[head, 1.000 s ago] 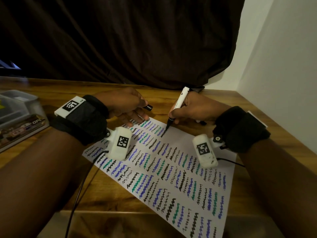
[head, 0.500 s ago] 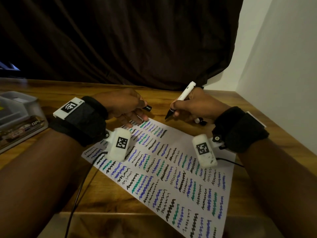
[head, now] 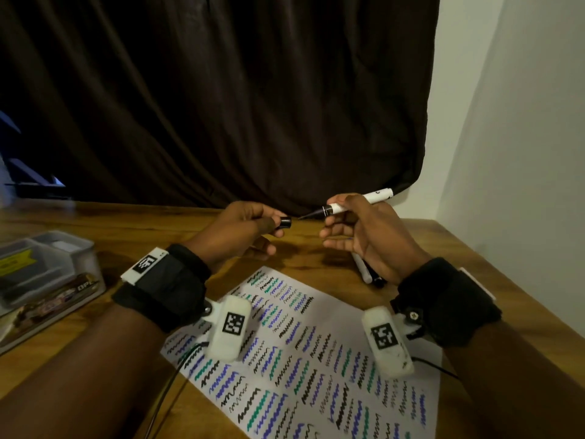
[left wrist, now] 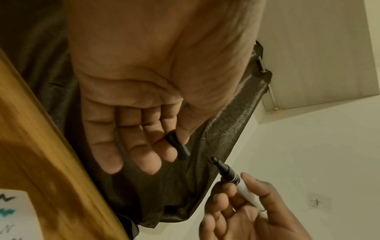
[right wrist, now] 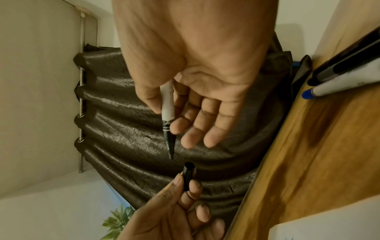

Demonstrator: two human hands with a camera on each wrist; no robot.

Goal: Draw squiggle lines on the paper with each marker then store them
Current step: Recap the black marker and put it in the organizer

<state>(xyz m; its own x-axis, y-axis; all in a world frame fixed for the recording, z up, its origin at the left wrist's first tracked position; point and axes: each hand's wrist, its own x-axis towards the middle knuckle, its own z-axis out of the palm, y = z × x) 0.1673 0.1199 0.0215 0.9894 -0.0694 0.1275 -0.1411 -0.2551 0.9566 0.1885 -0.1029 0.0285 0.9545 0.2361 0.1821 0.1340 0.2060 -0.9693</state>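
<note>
Near the middle of the head view, the right hand (head: 357, 236) holds a white marker (head: 361, 202) above the far edge of the desk (head: 316, 258). Thumb and forefinger pinch its barrel just behind the black tip section, and the other fingers (right wrist: 197, 129) are spread loosely below it. The marker lies nearly level, its bare black tip pointing to the left of the frame.

Just left of that tip, the left hand (head: 240, 229) pinches the black cap (head: 284, 222) between thumb and forefinger, with its open end facing the tip. A small gap separates cap and tip; they are not touching. In the right wrist view the cap (right wrist: 189, 175) sits just below the tip, roughly in line with it. In the left wrist view the remaining left fingers (left wrist: 131, 146) are only lightly bent, and the cap (left wrist: 177, 147) juts out past them.

The paper (head: 316, 359) lies on the desk in the lower middle of the head view, below both hands, covered with rows of black, blue and teal squiggles. Under the right hand, at centre right, more markers (head: 367, 270) lie together on the wood; the right wrist view shows a black one and a white one with a blue end (right wrist: 337, 84). At the left edge of the frame is an open metal tin (head: 85, 258). A dark curtain (head: 221, 106) hangs behind the desk.
</note>
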